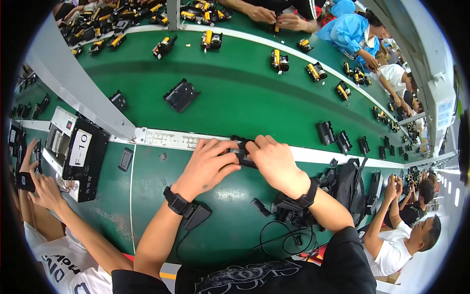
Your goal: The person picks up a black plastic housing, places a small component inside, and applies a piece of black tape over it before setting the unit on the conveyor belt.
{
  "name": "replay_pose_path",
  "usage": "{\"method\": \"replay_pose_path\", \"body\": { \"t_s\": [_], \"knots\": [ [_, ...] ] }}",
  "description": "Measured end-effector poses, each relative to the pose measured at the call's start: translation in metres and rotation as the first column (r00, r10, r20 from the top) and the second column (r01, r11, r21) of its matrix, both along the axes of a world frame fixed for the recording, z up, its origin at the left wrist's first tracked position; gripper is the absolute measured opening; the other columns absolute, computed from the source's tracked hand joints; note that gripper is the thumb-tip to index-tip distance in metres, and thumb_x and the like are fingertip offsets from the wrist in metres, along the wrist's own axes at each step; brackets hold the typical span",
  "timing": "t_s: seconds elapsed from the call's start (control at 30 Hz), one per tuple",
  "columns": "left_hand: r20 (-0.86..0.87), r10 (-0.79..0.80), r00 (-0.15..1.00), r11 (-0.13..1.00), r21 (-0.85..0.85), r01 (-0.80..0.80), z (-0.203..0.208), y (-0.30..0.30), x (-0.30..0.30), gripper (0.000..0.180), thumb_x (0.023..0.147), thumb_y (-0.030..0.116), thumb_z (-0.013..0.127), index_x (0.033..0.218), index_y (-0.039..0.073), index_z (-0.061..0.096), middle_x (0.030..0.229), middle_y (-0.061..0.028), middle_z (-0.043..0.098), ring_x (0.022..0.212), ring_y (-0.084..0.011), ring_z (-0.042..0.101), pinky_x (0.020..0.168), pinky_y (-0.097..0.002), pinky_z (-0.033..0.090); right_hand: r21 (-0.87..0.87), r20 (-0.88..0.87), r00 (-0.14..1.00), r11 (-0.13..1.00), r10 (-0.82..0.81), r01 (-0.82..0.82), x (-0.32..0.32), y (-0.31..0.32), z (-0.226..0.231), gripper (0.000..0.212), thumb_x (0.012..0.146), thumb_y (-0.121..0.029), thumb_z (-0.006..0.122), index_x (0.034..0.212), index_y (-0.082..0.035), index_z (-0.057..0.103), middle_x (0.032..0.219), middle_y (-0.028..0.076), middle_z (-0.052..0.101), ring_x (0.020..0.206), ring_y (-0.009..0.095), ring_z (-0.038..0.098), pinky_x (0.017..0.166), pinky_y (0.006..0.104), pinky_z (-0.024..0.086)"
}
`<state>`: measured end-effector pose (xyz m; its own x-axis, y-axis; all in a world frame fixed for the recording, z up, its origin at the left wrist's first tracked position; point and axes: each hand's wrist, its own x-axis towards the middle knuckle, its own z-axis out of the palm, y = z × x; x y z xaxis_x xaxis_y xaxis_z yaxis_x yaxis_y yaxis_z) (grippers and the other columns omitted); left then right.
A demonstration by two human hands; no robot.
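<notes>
My left hand (208,164) and my right hand (274,161) are together in front of me, at the white rail along the bench's far edge. Between them is a black plastic part (244,158), mostly covered by my fingers. My left fingers are closed on its left end and my right fingers on its right end. Black straps circle both wrists; a black box (198,215) with a cable sits at the left one. Just beyond my hands a dark piece (240,139) shows at the rail; I cannot tell whether it belongs to the held part.
Past the rail (166,139), a green conveyor carries black plastic housings (181,95) and black-and-yellow assemblies (211,40). A black-and-white machine (78,152) stands left beside a co-worker's hands. A small black part (126,159) lies nearby. Black parts, a bag (348,186) and cables lie right.
</notes>
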<state>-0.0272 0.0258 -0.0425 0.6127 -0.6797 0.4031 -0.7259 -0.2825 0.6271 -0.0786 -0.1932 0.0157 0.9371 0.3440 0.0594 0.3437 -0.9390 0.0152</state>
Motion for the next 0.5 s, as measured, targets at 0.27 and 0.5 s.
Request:
{"method": "replay_pose_path", "body": {
  "t_s": [0.27, 0.5],
  "knots": [
    [-0.043, 0.053, 0.998, 0.995, -0.083, -0.056, -0.001, 0.002, 0.001, 0.017, 0.095, 0.023, 0.079, 0.108, 0.013, 0.075, 0.128, -0.0048, 0.069, 0.118, -0.0275, 0.063, 0.102, -0.0442, 0.048, 0.148, -0.169, 0.986, 0.989, 0.004, 0.021, 0.015, -0.014, 0.005, 0.017, 0.090, -0.018, 0.079, 0.095, -0.008, 0.067, 0.094, 0.011, 0.070, 0.092, 0.034, 0.072, 0.077, 0.0485, 0.058],
    [0.052, 0.581, 0.812, 0.802, -0.208, -0.560, -0.009, -0.003, 0.036, 0.028, 0.097, 0.016, 0.075, 0.124, 0.011, 0.071, 0.136, -0.0109, 0.064, 0.126, -0.0359, 0.058, 0.104, -0.0464, 0.048, 0.277, -0.026, 0.949, 0.910, -0.313, 0.308, 0.049, -0.071, 0.002, 0.013, 0.094, -0.017, 0.075, 0.102, -0.010, 0.070, 0.100, 0.011, 0.072, 0.094, 0.035, 0.073, 0.081, 0.0493, 0.058]
  ]
}}
